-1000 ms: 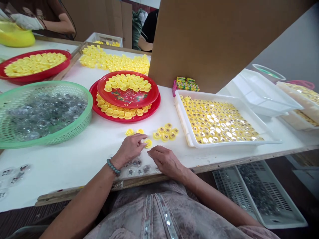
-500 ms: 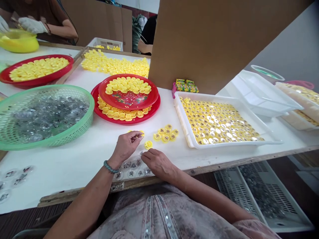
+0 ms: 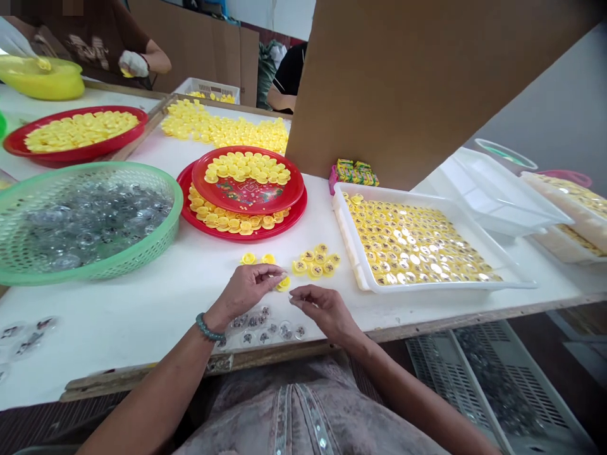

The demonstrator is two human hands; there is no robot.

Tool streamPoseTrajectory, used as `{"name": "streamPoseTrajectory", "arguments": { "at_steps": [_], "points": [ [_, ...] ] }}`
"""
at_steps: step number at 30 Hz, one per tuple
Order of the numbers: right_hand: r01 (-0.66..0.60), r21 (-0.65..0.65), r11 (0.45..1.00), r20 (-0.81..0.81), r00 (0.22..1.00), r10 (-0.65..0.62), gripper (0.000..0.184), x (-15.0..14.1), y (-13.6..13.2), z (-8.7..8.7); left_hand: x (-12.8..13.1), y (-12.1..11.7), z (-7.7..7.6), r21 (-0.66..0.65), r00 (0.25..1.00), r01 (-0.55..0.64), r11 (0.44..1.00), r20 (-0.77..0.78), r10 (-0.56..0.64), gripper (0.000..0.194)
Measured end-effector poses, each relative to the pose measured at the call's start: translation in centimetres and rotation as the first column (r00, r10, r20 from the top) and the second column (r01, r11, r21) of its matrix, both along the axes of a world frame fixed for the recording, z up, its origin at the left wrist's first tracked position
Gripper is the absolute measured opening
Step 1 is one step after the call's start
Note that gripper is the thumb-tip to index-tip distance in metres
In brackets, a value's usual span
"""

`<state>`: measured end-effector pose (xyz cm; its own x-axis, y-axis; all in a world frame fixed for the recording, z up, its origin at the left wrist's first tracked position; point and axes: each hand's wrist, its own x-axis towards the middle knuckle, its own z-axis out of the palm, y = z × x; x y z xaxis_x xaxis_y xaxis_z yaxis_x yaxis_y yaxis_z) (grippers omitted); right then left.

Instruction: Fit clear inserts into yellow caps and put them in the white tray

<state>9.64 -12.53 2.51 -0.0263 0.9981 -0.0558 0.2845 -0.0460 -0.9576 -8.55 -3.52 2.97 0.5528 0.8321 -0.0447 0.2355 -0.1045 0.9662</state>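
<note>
Hands [image 3: 241,292] [image 3: 328,309] curled near yellow pieces [image 3: 283,285], grasp unclear; green basket [image 3: 154,251] holds clear pieces [image 3: 102,218]

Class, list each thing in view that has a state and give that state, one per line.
Left hand: fingers bunched at a yellow piece; grip unclear.
Right hand: thumb and finger close together; contents unclear.
Clear discs: loose on the white table.
Green basket: partly filled.
Upper red plate: partly covered, stacked over the lower red plate.
White tray: mostly filled.
Cardboard panel: standing up.

Small round yellow piece [image 3: 283,285] just beyond clear, dark-printed discs [image 3: 286,330].
</note>
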Motion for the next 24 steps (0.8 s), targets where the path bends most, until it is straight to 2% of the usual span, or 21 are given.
{"name": "streamPoseTrajectory", "arguments": {
  "at_steps": [2,4,6,7,9,11,12,14,15,17,19,24],
  "points": [
    [0.063,-0.108,0.992,-0.29,0.953,-0.092,0.018,-0.3,0.6,0.1,0.2,-0.3,0.0,-0.151,0.994,0.104,0.983,0.051,-0.097,0.032],
    [0.07,-0.137,0.988,-0.472,0.872,-0.128,0.02,-0.6,1.2,0.2,0.4,-0.5,-0.1,-0.275,0.986,0.145,0.95,0.119,-0.116,0.033],
    [0.087,-0.136,0.987,-0.525,0.839,-0.146,0.02,-0.9,1.6,0.3,0.5,-0.5,-0.2,-0.349,0.981,0.114,0.93,0.188,-0.05,0.031],
    [0.09,-0.127,0.988,-0.512,0.847,-0.143,0.021,-0.9,1.7,0.3,0.5,-0.4,-0.2,-0.369,0.977,0.081,0.926,0.212,-0.001,0.029],
    [0.07,-0.069,0.995,-0.41,0.908,-0.092,0.025,-0.9,1.8,0.5,0.5,-0.3,-0.3,-0.39,0.97,0.018,0.92,0.232,0.079,0.028],
    [0.006,0.065,0.998,-0.172,0.985,0.005,0.032,-0.8,1.7,0.8,0.5,-0.2,-0.3,-0.402,0.969,-0.006,0.916,0.224,0.104,0.03],
    [-0.039,0.15,0.988,-0.011,0.999,0.041,0.035,-0.8,1.8,0.9,0.5,-0.1,-0.3,-0.404,0.971,-0.006,0.915,0.218,0.102,0.032],
    [-0.126,0.308,0.943,0.297,0.955,0.03,0.035,-0.9,1.9,0.9,0.6,-0.1,-0.3,-0.41,0.972,-0.003,0.912,0.213,0.099,0.035],
    [-0.154,0.362,0.919,0.399,0.917,-0.004,0.032,-1.0,2.1,0.8,0.6,-0.1,-0.4,-0.416,0.971,-0.004,0.909,0.214,0.102,0.037],
    [-0.156,0.425,0.892,0.487,0.869,-0.081,0.026,-1.2,2.3,0.6,0.6,-0.1,-0.4,-0.439,0.967,-0.01,0.898,0.224,0.12,0.039],
    [-0.139,0.432,0.891,0.5,0.859,-0.108,0.023,-1.3,2.5,0.3,0.5,-0.1,-0.3,-0.459,0.959,-0.016,0.889,0.243,0.142,0.04],
    [-0.231,0.384,0.894,0.535,0.845,-0.012,0.035,-0.8,2.4,0.4,0.3,0.1,-0.2,-0.492,0.938,-0.014,0.87,0.294,0.182,0.041]
  ]
}}
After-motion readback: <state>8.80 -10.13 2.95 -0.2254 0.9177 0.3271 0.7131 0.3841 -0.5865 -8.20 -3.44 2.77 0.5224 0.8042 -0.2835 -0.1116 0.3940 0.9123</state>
